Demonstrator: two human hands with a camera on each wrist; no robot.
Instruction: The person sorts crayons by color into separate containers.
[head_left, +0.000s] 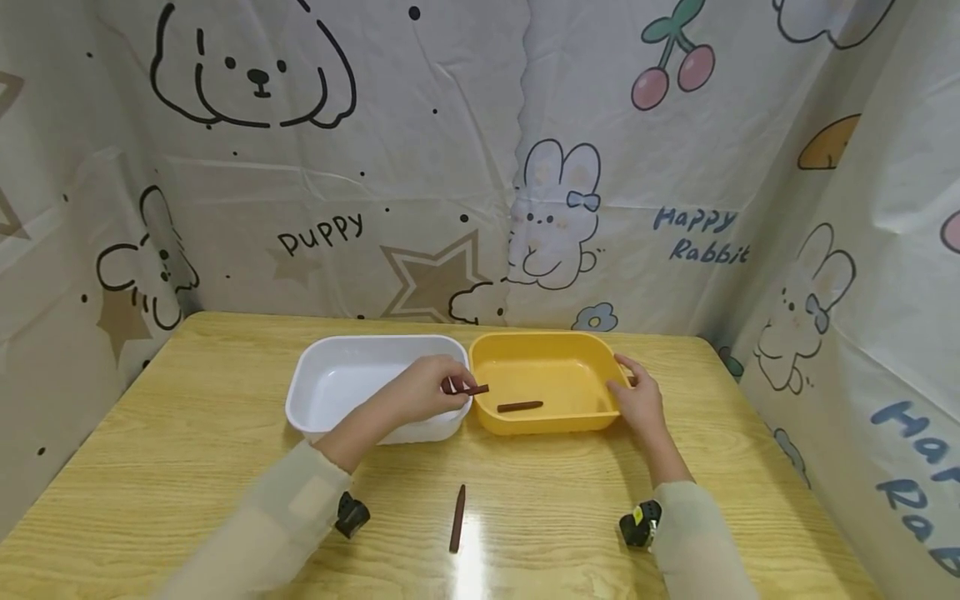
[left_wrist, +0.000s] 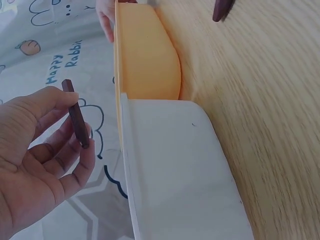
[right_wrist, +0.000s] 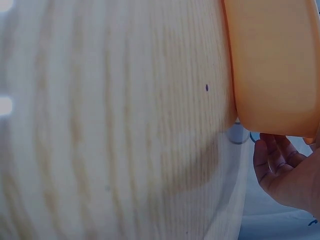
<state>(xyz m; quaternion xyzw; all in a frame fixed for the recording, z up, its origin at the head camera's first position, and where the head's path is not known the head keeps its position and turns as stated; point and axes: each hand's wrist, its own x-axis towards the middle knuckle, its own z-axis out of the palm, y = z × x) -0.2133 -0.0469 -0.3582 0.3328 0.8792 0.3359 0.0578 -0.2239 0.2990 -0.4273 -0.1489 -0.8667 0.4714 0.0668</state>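
Note:
My left hand [head_left: 431,387] pinches a dark brown crayon [left_wrist: 76,114] between thumb and fingertips. It holds the crayon above the neighbouring rims of the white bin [head_left: 300,400] and the yellow bin [head_left: 555,423]. Inside the yellow bin, near its front left, lies a second brown crayon [head_left: 520,407]. My right hand [head_left: 641,404] grips the yellow bin's right rim, thumb at the inner side and fingers outside. A small brownish patch shows between its fingers; what it is, I cannot tell. Another brown crayon [head_left: 457,518] lies on the table in front of the bins.
Both bins stand side by side at the back of the wood-grain table [head_left: 202,467]. A printed cloth [head_left: 420,167] with cartoon animals hangs behind the table and at both sides. A black wrist camera [head_left: 351,515] sits at the left sleeve, another camera [head_left: 640,525] at the right.

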